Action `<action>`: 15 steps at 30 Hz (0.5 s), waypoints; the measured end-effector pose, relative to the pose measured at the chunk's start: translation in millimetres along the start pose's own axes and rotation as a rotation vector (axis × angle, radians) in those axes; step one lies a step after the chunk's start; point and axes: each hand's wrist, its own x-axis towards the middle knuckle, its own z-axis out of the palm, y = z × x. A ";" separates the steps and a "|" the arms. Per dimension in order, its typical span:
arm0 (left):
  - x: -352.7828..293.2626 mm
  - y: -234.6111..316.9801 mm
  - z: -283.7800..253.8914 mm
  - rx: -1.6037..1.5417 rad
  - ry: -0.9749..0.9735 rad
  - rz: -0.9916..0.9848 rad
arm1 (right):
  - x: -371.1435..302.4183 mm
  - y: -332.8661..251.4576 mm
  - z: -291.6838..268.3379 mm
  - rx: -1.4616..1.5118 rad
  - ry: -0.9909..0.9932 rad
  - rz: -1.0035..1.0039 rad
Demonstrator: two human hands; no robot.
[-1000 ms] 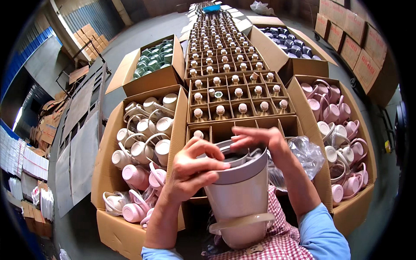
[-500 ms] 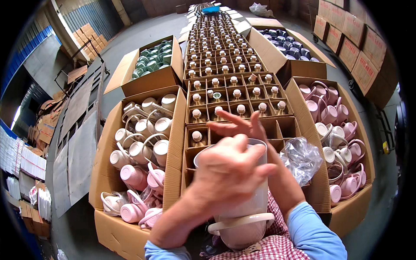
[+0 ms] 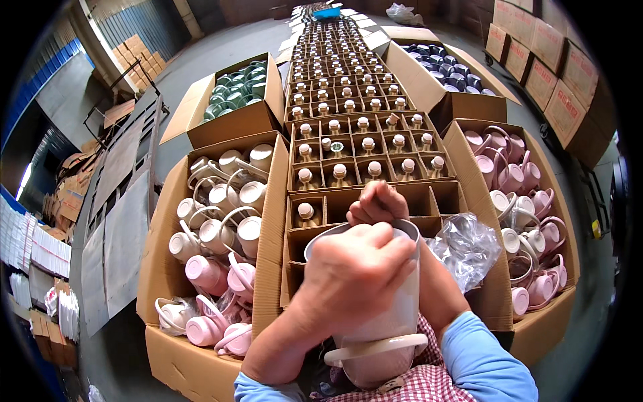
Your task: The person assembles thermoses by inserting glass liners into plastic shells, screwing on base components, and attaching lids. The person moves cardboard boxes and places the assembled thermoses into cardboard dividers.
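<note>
A tall translucent plastic cylinder with a pale pinkish lower part and a ring-like handle (image 3: pixel 375 345) stands upright against my checked apron, between my forearms. My left hand (image 3: pixel 362 268) is closed in a fist over its near side, covering part of the rim. Just beyond the rim, my right hand (image 3: pixel 378 203) is curled shut, its forearm passing along the cylinder's right side. Whatever the fingers hold, if anything, is hidden. Beyond lies a divided carton (image 3: pixel 305 194) with one capped bottle (image 3: pixel 306 213) at its left and several uncovered compartments.
Crumpled clear plastic (image 3: pixel 465 251) lies right of the cylinder. Open boxes of pink and cream handled cups (image 3: pixel 218 234) flank me on both sides. Rows of capped bottles (image 3: pixel 368 144) in divided cartons run far ahead. Boxes of green cups (image 3: pixel 234 90) and dark cups (image 3: pixel 445 67) stand farther off.
The fingers of my right hand, spread before, have curled closed. My left hand's extended finger and thumb have folded into a fist. The cylinder has shifted very slightly to the right.
</note>
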 end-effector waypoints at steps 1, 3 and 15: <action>-2.4 -14.7 2.6 -0.156 0.001 0.062 | -5.7 -10.9 8.6 -0.043 0.163 0.057; -16.8 -40.5 -9.7 -0.355 0.081 0.210 | -4.3 -33.3 39.5 -0.346 0.331 0.184; -135.4 -60.9 113.4 -1.784 0.166 -0.932 | 43.8 -68.7 147.5 -0.938 -0.311 0.648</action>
